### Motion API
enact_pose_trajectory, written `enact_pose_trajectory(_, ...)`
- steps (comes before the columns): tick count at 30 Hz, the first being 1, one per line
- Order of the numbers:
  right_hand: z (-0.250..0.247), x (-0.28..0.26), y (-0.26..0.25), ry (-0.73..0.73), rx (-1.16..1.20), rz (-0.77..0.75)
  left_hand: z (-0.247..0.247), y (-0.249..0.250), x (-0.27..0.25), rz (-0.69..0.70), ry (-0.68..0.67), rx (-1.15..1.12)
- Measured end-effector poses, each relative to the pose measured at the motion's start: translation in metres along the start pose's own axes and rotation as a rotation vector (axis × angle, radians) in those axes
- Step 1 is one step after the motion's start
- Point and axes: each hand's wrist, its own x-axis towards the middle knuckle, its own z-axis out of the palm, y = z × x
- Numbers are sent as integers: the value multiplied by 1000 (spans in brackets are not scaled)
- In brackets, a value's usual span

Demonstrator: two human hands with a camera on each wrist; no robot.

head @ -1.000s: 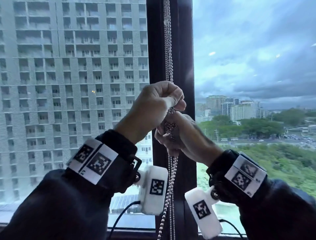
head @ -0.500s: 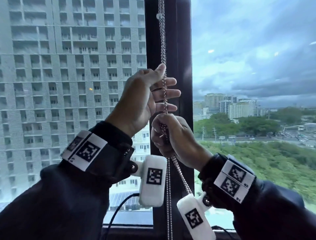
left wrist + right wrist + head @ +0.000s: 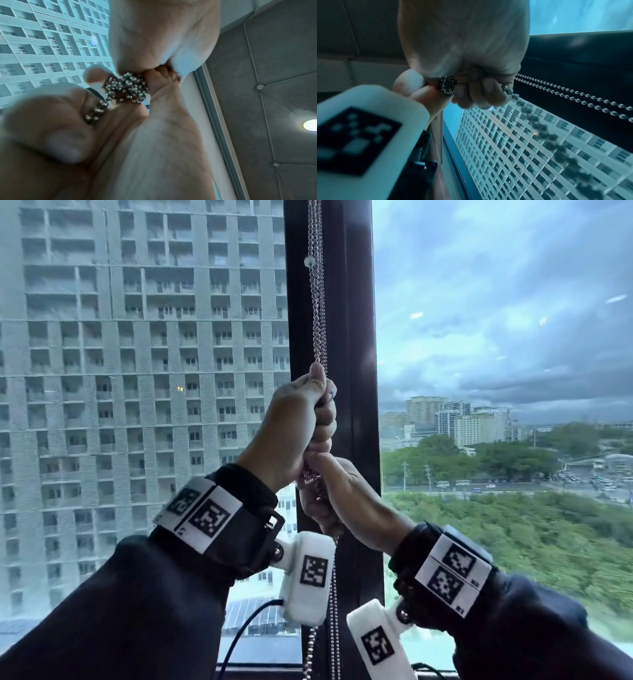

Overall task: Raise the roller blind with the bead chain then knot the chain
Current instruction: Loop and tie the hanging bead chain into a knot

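A silver bead chain (image 3: 317,313) hangs in several strands in front of the dark window post (image 3: 356,371). My left hand (image 3: 322,412) grips the strands in a fist with the thumb pointing up. Directly under it and touching it, my right hand (image 3: 322,494) holds a bunched clump of beads (image 3: 126,89), which also shows between the curled fingers (image 3: 447,86). Loose chain (image 3: 334,594) hangs below both hands. The roller blind is out of view in the head view.
Glass panes flank the post, with a tower block (image 3: 137,371) outside on the left and sky and trees on the right. A small white connector (image 3: 310,261) sits on the chain above my hands. The sill (image 3: 260,671) runs along the bottom.
My left hand's fingers, spread beside the chain half a second ago, have closed round it just above the right hand. The right hand has kept its hold on the clump.
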Motion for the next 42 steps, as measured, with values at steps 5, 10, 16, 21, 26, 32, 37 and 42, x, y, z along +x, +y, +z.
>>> enact_pose_trajectory(5,-12,0,3,-92,65,33,-2,1,-7,62,14,50)
enact_pose_trajectory(10,-15,-5,17,-121,62,55,-16,0,-11,94,100,78)
enact_pose_trajectory(16,-12,-5,30,-120,88,65,-15,-7,-11,50,84,52)
enact_pose_trajectory(21,-7,-9,30,-139,10,85,-12,-14,-8,-2,33,215)
enact_pose_trajectory(26,-5,-13,35,-156,-6,84,-13,-38,-21,31,110,228)
enact_pose_trajectory(32,-4,-11,45,-144,24,89,-13,-51,-27,76,170,213)
enact_pose_trajectory(37,-8,-12,48,-116,60,106,-21,-44,-21,31,43,230)
enact_pose_trajectory(42,-14,-10,56,-99,30,96,-26,-26,-16,44,10,-111)
